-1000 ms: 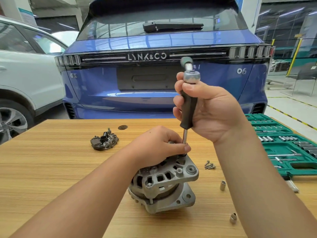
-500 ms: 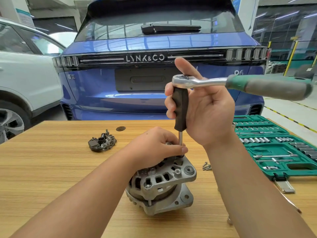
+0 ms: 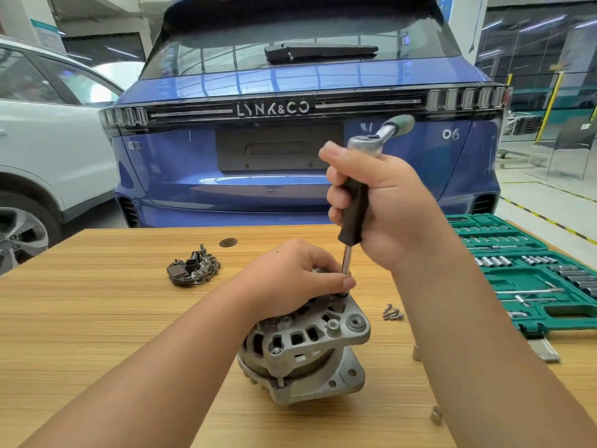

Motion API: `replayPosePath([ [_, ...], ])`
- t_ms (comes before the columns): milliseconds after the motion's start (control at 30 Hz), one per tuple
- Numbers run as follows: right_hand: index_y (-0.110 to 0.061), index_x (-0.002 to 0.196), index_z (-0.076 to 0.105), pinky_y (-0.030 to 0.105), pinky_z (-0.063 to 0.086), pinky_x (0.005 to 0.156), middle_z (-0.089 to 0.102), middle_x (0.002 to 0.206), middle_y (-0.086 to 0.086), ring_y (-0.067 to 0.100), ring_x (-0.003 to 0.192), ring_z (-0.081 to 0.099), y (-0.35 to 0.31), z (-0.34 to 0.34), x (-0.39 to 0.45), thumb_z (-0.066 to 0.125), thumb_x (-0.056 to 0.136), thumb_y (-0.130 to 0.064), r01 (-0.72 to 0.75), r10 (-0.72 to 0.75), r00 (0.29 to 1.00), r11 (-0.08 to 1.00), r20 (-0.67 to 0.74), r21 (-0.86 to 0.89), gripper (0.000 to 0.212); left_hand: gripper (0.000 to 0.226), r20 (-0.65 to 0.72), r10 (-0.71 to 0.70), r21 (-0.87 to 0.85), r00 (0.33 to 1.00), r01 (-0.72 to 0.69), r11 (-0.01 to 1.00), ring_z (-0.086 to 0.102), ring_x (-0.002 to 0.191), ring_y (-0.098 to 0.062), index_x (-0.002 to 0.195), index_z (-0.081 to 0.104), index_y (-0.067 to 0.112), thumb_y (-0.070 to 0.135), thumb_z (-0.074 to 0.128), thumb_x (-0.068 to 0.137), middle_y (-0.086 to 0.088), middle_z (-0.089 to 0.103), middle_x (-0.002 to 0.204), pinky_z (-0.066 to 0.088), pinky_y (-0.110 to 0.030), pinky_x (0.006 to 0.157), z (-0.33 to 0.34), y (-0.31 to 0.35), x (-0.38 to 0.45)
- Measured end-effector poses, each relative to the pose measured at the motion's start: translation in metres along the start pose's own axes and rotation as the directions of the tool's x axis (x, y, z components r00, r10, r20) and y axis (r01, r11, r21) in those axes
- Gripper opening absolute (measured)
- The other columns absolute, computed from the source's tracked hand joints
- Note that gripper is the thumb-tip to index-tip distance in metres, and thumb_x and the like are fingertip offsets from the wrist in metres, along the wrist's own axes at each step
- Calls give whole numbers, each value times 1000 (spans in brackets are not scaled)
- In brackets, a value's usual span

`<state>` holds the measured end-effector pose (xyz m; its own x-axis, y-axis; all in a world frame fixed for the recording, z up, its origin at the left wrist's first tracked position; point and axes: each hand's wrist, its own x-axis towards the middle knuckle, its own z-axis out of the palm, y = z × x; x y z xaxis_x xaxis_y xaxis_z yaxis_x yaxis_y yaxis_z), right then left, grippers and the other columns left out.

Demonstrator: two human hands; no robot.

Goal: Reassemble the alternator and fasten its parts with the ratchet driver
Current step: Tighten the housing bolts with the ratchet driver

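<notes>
Head view shows the alternator (image 3: 307,347) standing mid-table with its housing halves joined; the left hand (image 3: 297,279) steadies its top, fingers pinching the tool's tip. The right hand (image 3: 384,205) grips the ratchet driver (image 3: 353,215) upright on a bolt. The rectifier plate (image 3: 193,270) and loose screws (image 3: 392,312) lie apart, so much seems left.

This is a car workshop or service bay. A blue car (image 3: 303,150) stands tail-on just behind the wooden worktop (image 3: 97,318), with a white car (image 3: 48,140) beside it on the left. On the worktop's right side lies an open green socket set case (image 3: 529,286) filled with rows of sockets and bits. Loose screws (image 3: 392,312) and a detached black electrical part (image 3: 193,270) lie on the wood. The pale concrete floor (image 3: 542,202) carries yellow-and-black hazard striping, and glass partitions (image 3: 549,92) with yellow posts stand at the right.
</notes>
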<state>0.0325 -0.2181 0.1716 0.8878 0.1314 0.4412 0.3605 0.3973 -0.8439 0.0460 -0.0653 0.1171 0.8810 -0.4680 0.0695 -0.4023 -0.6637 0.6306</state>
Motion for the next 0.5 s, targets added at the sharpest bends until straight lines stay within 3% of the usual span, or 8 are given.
replayPosePath([
  [33,-13,97,66,27,36,58,57,72,-6,9,56,48,-4,-5,0,70,82,-20,-54,48,995,996,83,68,18,23,-4,-12,5,1000,12,1000,72,90,-11,88,76,38,60,70,87,13,77,98,59,-38,85,0,0,1],
  [100,-19,114,65,28,39,63,66,84,-6,9,63,54,-4,-7,-1,66,83,-15,-49,27,988,988,151,146,32,22,-10,-13,18,1000,13,1000,72,97,-16,89,76,39,61,70,88,9,77,106,57,-46,91,0,0,1],
  [200,-29,118,60,27,43,60,69,91,1,13,65,56,8,4,-2,62,89,-12,210,-208,973,978,104,-7,34,21,-35,-7,35,999,8,999,63,64,0,83,73,41,60,69,89,17,75,87,52,-24,62,0,0,-1],
  [300,-31,122,60,29,44,57,61,88,7,16,64,50,15,6,-1,58,93,-9,348,-333,930,933,157,-86,37,22,-59,-13,48,998,16,999,63,66,-5,82,73,39,59,68,89,10,76,99,52,-29,63,1,1,0],
  [400,-23,130,57,33,40,59,61,93,8,21,67,48,15,-1,0,49,96,-12,250,-265,929,964,259,93,37,21,-73,-12,36,997,15,999,58,61,-6,81,72,38,58,69,89,5,76,97,46,-29,61,2,3,-1],
  [500,-14,132,56,38,35,63,57,98,16,26,70,47,12,-6,2,57,89,-38,124,-182,935,972,303,201,50,18,-63,-11,1,998,11,1000,70,86,-17,81,72,39,55,70,89,4,77,103,57,-41,80,2,4,-1],
])
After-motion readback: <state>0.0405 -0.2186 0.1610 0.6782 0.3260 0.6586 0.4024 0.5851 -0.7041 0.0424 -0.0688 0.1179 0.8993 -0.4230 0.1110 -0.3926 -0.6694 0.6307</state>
